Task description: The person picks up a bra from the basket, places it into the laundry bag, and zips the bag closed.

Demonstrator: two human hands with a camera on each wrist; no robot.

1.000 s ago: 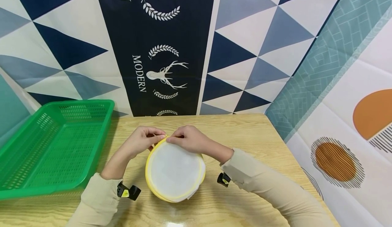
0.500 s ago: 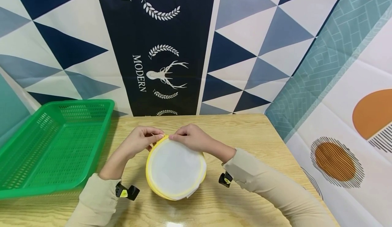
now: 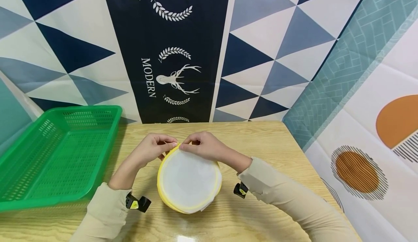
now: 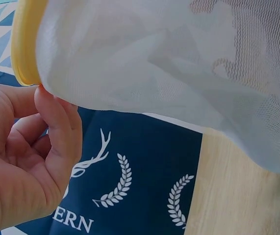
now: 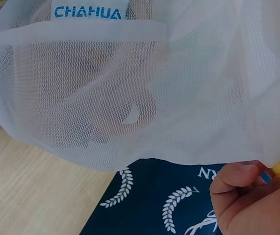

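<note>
A white mesh laundry bag [image 3: 189, 180] with a round face and yellow rim [image 3: 159, 187] stands between my hands over the table. My left hand [image 3: 155, 148] pinches the rim at its far edge; in the left wrist view, thumb and fingertips meet at the end of the yellow edging [image 4: 24, 49]. Right beside it, my right hand [image 3: 205, 147] pinches the same far edge, thumb on the white face. The right wrist view shows the sheer mesh side [image 5: 95, 93] sagging, with a label [image 5: 88, 11] reading CHAHUA. Fingers behind the rim are partly hidden.
A green perforated plastic basket [image 3: 62, 162] stands at the left of the wooden table [image 3: 258, 144]. Patterned cloth [image 3: 176, 35] hangs behind the table, and another printed sheet [image 3: 359, 136] runs along the right side.
The laundry bag has shifted slightly to the right, with both hands staying at its far edge. The gap between the hands widened a little, then narrowed again.
</note>
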